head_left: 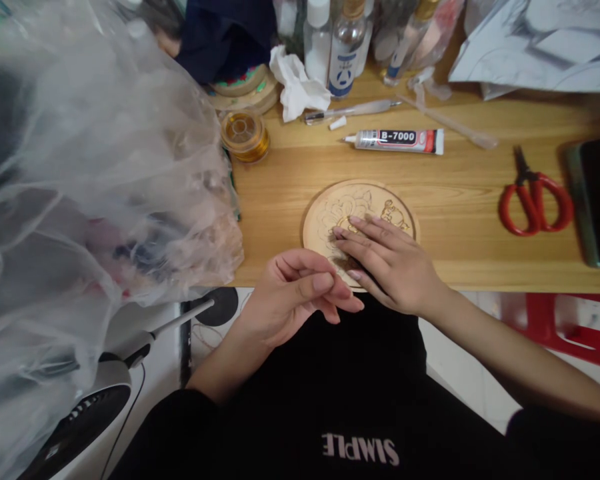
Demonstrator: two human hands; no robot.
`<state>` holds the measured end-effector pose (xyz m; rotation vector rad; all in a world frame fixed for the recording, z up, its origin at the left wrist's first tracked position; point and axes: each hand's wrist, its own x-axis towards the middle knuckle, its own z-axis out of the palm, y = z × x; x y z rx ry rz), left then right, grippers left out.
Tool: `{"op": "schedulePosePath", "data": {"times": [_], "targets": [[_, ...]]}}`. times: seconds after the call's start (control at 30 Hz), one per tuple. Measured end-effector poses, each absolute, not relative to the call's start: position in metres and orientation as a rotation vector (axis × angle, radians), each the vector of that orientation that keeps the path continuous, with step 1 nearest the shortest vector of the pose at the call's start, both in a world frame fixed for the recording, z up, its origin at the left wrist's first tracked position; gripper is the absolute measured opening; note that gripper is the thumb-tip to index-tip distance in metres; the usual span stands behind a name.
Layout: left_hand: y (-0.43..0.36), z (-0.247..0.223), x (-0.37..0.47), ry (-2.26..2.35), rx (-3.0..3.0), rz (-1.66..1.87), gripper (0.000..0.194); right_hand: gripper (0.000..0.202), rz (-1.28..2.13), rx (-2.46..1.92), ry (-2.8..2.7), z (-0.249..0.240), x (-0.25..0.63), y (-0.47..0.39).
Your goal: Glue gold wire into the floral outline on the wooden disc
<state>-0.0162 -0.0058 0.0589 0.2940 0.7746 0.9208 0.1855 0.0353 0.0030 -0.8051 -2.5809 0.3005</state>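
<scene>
A round wooden disc [314, 223] with drawn flower outlines and some gold linework lies at the table's front edge. My right hand [390, 267] rests over its right and lower part, fingers spread and pointing left, hiding some of the pattern. My left hand [305, 290] is raised beside the disc's lower left edge, thumb pressed toward the index finger; whatever may be between them is too small to make out. Behind the disc lies a B-7000 glue tube [400, 141]. A spool of gold wire [245, 135] sits at the back left of the disc.
Red-handled scissors [535, 200] and a dark phone [597, 200] lie on the right. Farther back are a pen [353, 111], crumpled tissue [300, 83], a plastic dropper [455, 123] and bottles [345, 57]. Large plastic bags [95, 153] crowd the left; a fan [90, 407] stands below them.
</scene>
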Motion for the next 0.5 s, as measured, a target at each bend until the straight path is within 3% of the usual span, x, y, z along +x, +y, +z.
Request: {"op": "schedulePosePath", "data": {"times": [0.13, 0.27, 0.5], "targets": [[-0.005, 0.057, -0.014, 0.712, 0.312, 0.952, 0.03, 0.038, 0.239, -0.795, -2.572, 0.004, 0.185, 0.036], [-0.017, 0.044, -0.033, 0.86, 0.585, 0.952, 0.044, 0.037, 0.218, -0.787, -2.575, 0.004, 0.184, 0.036], [-0.072, -0.002, -0.126, 1.131, 0.969, 0.435, 0.061, 0.035, 0.19, -0.78, -2.574, 0.004, 0.183, 0.036]]}}
